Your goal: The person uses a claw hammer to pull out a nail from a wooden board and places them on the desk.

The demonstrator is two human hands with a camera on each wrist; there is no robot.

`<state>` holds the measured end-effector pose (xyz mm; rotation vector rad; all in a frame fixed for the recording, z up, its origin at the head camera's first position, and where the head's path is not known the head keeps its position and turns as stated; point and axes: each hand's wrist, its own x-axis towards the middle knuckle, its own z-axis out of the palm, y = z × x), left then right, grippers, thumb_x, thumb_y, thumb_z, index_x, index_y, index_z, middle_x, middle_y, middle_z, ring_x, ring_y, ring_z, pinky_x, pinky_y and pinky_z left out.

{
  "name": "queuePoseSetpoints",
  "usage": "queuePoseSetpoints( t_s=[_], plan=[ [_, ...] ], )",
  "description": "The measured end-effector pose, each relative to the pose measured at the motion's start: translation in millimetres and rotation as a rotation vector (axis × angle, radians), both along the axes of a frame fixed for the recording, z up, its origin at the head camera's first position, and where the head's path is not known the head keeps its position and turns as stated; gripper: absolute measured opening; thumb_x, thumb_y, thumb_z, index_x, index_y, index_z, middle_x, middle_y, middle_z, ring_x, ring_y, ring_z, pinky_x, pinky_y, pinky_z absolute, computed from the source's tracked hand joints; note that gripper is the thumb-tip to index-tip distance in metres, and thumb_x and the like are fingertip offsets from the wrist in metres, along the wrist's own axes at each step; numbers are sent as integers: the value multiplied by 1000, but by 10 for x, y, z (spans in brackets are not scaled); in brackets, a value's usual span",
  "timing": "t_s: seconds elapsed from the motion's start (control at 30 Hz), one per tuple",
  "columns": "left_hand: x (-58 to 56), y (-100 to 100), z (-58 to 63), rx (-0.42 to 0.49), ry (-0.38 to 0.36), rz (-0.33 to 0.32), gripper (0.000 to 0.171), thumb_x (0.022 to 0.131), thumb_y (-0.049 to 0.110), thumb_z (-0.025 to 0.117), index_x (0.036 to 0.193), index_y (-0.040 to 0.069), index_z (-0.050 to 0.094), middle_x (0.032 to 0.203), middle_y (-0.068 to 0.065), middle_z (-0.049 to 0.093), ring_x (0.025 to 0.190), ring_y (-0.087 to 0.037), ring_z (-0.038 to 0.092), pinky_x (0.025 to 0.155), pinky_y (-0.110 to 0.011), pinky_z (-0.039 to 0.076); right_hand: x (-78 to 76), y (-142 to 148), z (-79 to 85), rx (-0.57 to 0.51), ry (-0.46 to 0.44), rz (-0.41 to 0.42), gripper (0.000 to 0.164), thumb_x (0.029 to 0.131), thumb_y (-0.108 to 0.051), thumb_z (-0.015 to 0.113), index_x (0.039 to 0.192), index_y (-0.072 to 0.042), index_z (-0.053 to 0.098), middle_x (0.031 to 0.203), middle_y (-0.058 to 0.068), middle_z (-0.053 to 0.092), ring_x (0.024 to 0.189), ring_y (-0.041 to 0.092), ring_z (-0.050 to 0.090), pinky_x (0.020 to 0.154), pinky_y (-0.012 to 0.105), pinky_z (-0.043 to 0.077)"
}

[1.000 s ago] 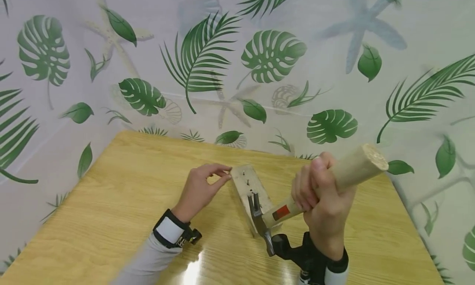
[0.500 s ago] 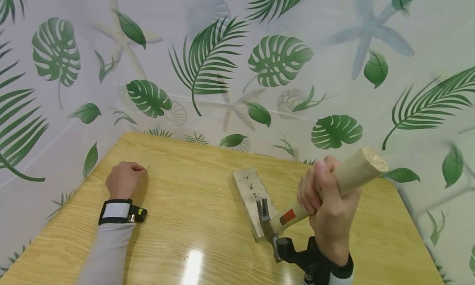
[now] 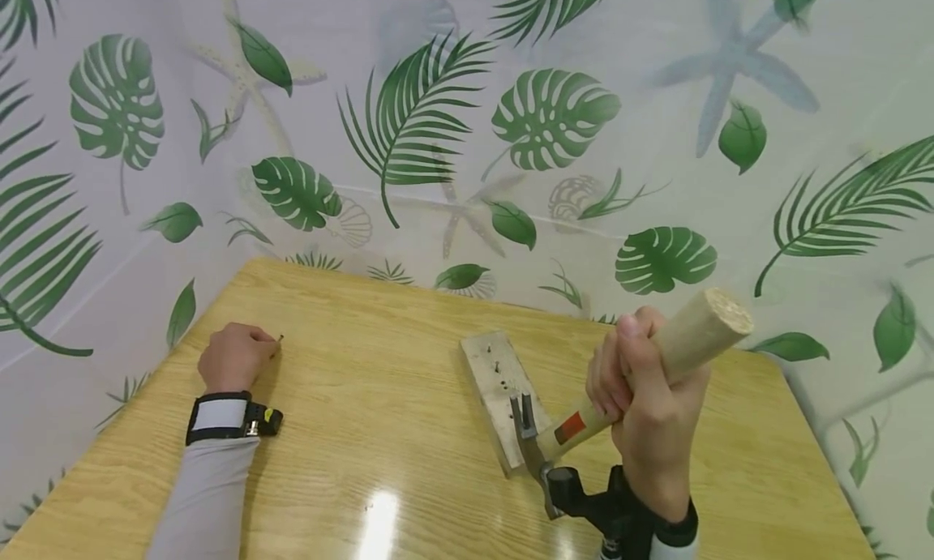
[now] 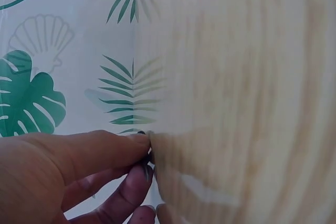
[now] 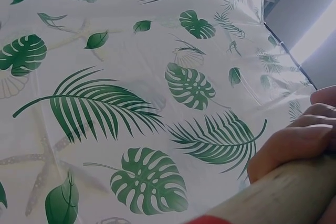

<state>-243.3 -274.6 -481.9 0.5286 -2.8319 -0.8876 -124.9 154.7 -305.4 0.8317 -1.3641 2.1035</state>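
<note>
Over the left part of the table, my left hand (image 3: 232,359) pinches a small nail (image 3: 280,338) between thumb and forefinger. The left wrist view shows the same pinch close up, with most of the dark nail hidden by the fingertips. My right hand (image 3: 645,398) grips a claw hammer (image 3: 696,337) by its thick wooden handle, the butt end pointing up and right. Its metal head (image 3: 531,438) hangs over the near part of a pale wooden block (image 3: 490,382). A few nails (image 3: 497,367) stick up from the block's far half, with small dark holes nearby.
The wooden table (image 3: 350,406) carries the block right of its middle. Behind it and along the sides hangs a white sheet (image 3: 438,138) printed with green leaves and starfish. A bright light reflection lies on the tabletop near the front.
My left hand has left the far end of the block and moved left across the table, a nail in its pinch. The right hand keeps its grip on the hammer, nearly still.
</note>
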Motion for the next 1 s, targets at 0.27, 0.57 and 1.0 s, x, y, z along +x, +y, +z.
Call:
queuePoseSetpoints(
  t_s=[0.27,0.57,1.0],
  plan=[
    [14,22,50,-56,7,-9,22,88,31,71,93,13,83,99,-16,77,77,-30,67,59,-43,43,-12,24,9,15,-10,-33,36,98,8,41,65,-1,32,46,2,30,31,12,27,28,25,21],
    [33,654,399,-99,239,-240,43,100,32,61,129,0,67,104,-20,73,97,-39,66,77,-53,50,-91,-4,-46,6,120,-59,32,92,14,40,63,1,34,46,1,31,33,9,28,30,20,21],
    [326,2078,79,-55,130,-1045,71,96,43,69,156,14,42,165,-9,33,145,-33,39,113,-48,40,-402,-108,-241,56,187,-82,29,92,11,44,65,4,35,47,1,32,35,9,29,31,21,24]
  ],
)
